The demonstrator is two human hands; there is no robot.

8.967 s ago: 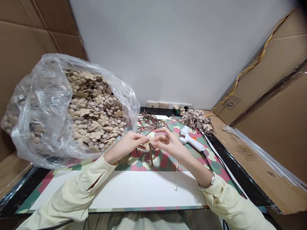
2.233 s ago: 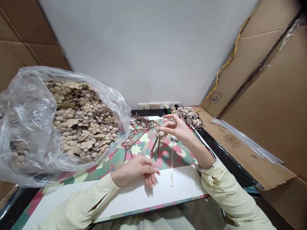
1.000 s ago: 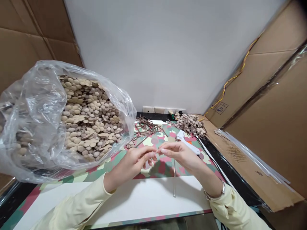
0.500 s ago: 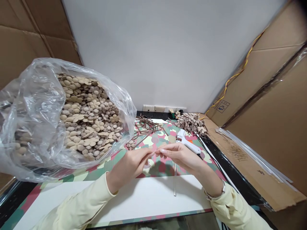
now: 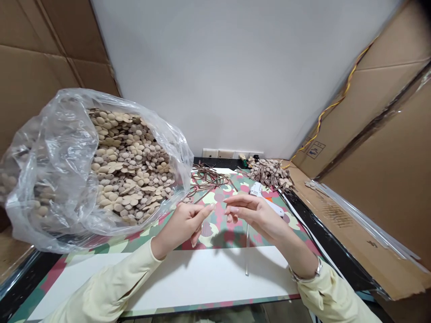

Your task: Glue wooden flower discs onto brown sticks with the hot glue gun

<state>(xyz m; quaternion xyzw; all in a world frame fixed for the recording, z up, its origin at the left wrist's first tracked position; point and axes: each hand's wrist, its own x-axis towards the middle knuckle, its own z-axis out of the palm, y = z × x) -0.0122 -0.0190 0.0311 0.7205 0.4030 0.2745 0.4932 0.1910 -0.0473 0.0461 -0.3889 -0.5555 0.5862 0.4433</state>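
Observation:
My left hand [image 5: 185, 223] is raised over the patterned mat, its thumb pressed down on the bent forefinger. Whatever may be pinched there is too small or hidden to make out. Across a small gap is my right hand [image 5: 256, 215], its fingers loosely bent and apart, with nothing visible in them. Just behind the right hand lies a white glue gun [image 5: 256, 188], partly covered by it. Below that hand, a clear glue stick [image 5: 247, 258] reaches onto the white board [image 5: 202, 278].
At the left a clear plastic bag [image 5: 57, 134] bulges with beige flower-shaped pieces [image 5: 131, 179]. Brown stems [image 5: 210, 177] lie at the back of the mat [image 5: 210, 231]. A heap of stemmed pieces [image 5: 269, 172] sits back right. Cardboard [image 5: 336, 224] with clear strips [image 5: 370, 229] borders the right.
My hands were touching at the fingertips and have come apart, the left moving a little left. The left thumb now lies on top of the bent fingers. The view has shifted slightly.

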